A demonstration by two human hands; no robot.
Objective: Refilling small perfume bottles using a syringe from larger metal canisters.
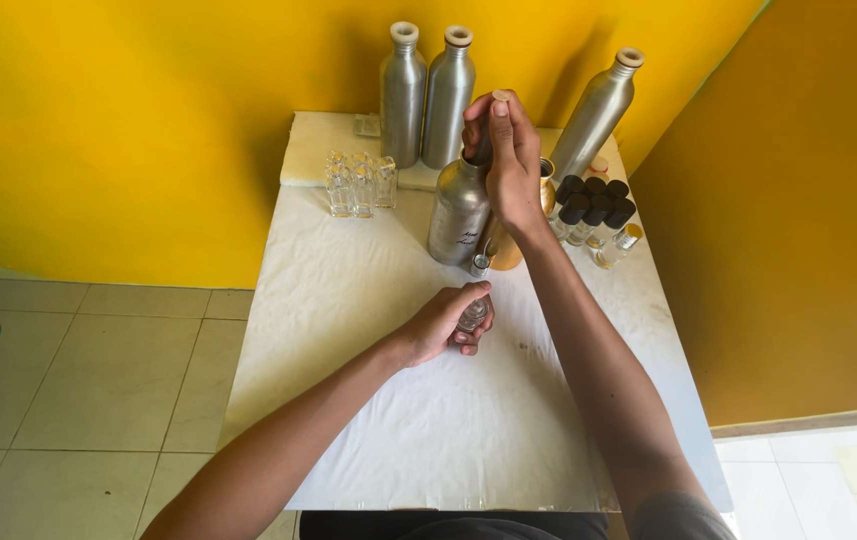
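L hand [445, 325] grips vial [472, 315] mid-table [348, 300], edges well apart.

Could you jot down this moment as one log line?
left hand: holds small glass vial on table | right hand: grips top of silver bottle | nearby: capped vials

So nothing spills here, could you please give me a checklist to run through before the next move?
1. Left hand grips small glass vial: ok.
2. Right hand on top of the near metal bottle: ok.
3. Near metal bottle upright on the table: ok.
4. Vial open at its mouth: cannot tell.
5. Empty glass vials clear of both arms: ok.
6. Black-capped vials close to the right forearm: not ok.
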